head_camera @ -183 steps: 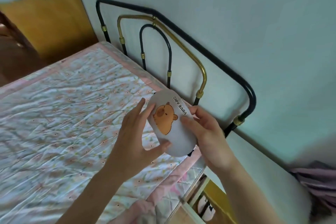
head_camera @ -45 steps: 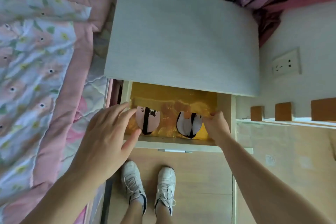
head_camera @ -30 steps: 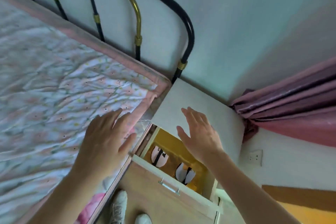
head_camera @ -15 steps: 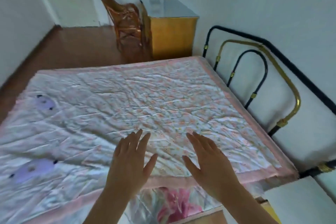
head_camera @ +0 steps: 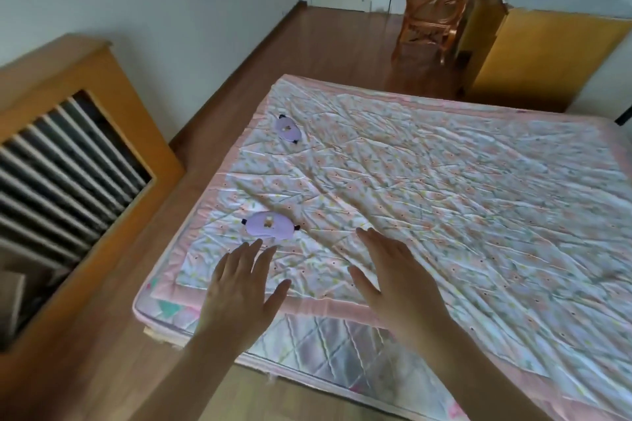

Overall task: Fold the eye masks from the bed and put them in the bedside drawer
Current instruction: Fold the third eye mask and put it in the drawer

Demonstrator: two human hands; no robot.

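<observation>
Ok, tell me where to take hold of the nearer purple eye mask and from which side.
Pinch the near long edge of the nearer purple eye mask with the left hand, coming from just below it. The mask lies flat and unfolded on the quilt, so only an edge can be lifted, and that hand's fingertips are probably closest.

Nothing sits on the bed (head_camera: pixel 444 181) between the left hand (head_camera: pixel 244 287) and the near eye mask (head_camera: pixel 268 223) just ahead of its fingertips, and the far eye mask (head_camera: pixel 288 127) lies well beyond it across open quilt near the bed's corner.
</observation>
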